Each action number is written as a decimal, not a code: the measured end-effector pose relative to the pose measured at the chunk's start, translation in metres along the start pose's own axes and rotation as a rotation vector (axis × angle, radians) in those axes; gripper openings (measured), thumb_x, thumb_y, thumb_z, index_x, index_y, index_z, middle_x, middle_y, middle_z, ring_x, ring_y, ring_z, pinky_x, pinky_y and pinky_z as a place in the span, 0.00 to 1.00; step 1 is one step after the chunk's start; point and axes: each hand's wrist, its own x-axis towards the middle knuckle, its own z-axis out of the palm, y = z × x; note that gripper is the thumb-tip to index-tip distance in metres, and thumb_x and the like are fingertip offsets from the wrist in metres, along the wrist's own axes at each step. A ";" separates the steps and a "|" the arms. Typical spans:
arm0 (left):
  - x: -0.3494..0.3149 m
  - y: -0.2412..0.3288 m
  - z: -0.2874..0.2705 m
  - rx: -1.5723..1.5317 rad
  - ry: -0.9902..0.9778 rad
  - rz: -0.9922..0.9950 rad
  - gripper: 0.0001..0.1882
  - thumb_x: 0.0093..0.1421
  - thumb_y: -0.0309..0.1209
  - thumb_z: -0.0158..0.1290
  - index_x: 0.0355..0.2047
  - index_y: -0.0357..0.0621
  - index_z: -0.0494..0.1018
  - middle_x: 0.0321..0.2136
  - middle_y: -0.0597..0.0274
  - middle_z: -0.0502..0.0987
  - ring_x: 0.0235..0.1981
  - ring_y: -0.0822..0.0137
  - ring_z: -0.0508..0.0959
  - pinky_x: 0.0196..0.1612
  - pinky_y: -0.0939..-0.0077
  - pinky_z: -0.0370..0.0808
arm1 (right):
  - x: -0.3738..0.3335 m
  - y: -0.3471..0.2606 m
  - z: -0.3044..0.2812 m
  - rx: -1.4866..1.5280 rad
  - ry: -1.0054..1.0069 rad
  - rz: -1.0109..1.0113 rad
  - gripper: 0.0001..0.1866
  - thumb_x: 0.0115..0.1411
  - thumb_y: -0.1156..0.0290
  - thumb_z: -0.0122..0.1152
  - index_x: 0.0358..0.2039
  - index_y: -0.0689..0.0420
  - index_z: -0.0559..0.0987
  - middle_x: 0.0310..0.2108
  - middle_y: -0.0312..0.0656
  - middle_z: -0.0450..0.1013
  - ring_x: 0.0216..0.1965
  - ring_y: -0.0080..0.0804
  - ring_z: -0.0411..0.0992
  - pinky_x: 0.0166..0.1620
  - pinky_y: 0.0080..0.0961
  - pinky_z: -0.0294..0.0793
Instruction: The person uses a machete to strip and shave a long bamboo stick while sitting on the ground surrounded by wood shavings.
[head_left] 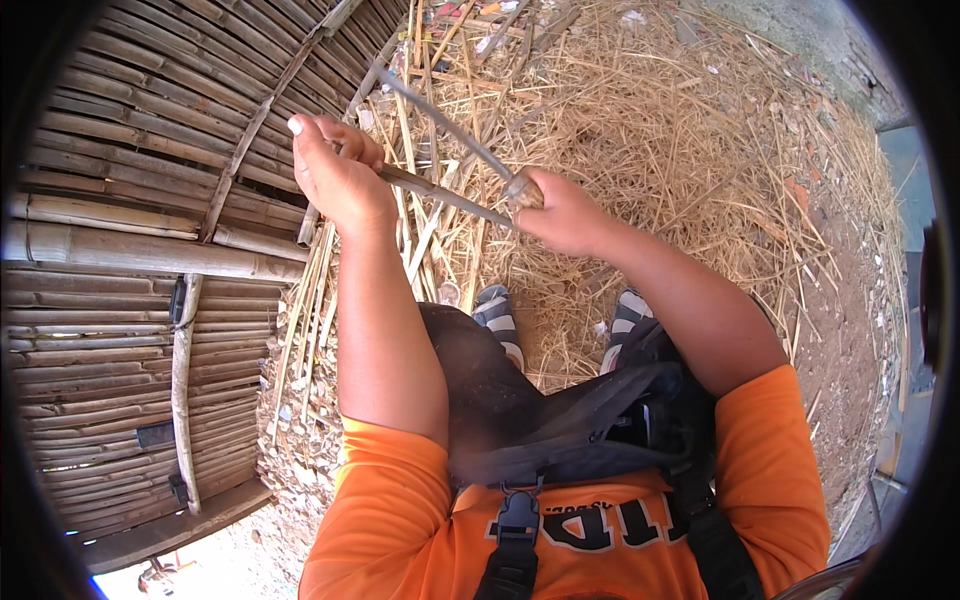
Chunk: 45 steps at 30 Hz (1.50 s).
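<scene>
My left hand (345, 175) is raised at upper left, its fingers closed round a narrow brown stick (425, 186) that looks like split bamboo. The stick slants down to the right, and its far end comes close to my right hand (565, 215); whether they touch I cannot tell. That right hand is wrapped round the thick wooden handle of a long knife (450, 127). Its grey blade points up and left, above the stick and apart from it along most of its length.
A bamboo slat wall (150, 160) rises close on my left, with a pole (185, 390) against its lower part. Loose straw (660, 150) and split strips cover the ground ahead. My sandalled feet (497, 318) stand in it. A grey wall (830, 45) is at far right.
</scene>
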 end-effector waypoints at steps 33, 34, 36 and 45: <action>-0.006 -0.001 0.002 0.008 0.036 0.016 0.27 0.70 0.56 0.43 0.25 0.48 0.61 0.14 0.71 0.55 0.14 0.75 0.55 0.19 0.78 0.54 | -0.014 0.035 0.032 -0.169 -0.189 0.025 0.15 0.55 0.70 0.61 0.42 0.62 0.76 0.26 0.45 0.76 0.23 0.33 0.75 0.29 0.35 0.76; -0.003 0.001 -0.002 0.042 0.001 0.023 0.22 0.72 0.52 0.39 0.30 0.49 0.63 0.17 0.70 0.57 0.17 0.73 0.56 0.23 0.75 0.54 | -0.010 0.048 0.032 -0.273 -0.255 0.034 0.15 0.55 0.69 0.61 0.41 0.62 0.76 0.26 0.45 0.76 0.22 0.32 0.75 0.29 0.35 0.76; -0.006 0.001 0.000 0.053 -0.021 0.006 0.22 0.72 0.53 0.40 0.30 0.49 0.63 0.17 0.70 0.57 0.17 0.73 0.56 0.23 0.76 0.55 | -0.011 0.064 0.027 -0.302 -0.307 0.169 0.15 0.55 0.68 0.61 0.41 0.63 0.76 0.26 0.47 0.76 0.25 0.36 0.76 0.31 0.36 0.77; -0.002 -0.003 0.002 0.035 -0.037 0.026 0.26 0.69 0.56 0.45 0.27 0.47 0.62 0.14 0.70 0.55 0.16 0.75 0.57 0.21 0.78 0.56 | 0.001 0.030 0.015 -0.053 -0.232 0.254 0.10 0.56 0.69 0.60 0.37 0.59 0.75 0.22 0.40 0.73 0.21 0.27 0.74 0.24 0.29 0.73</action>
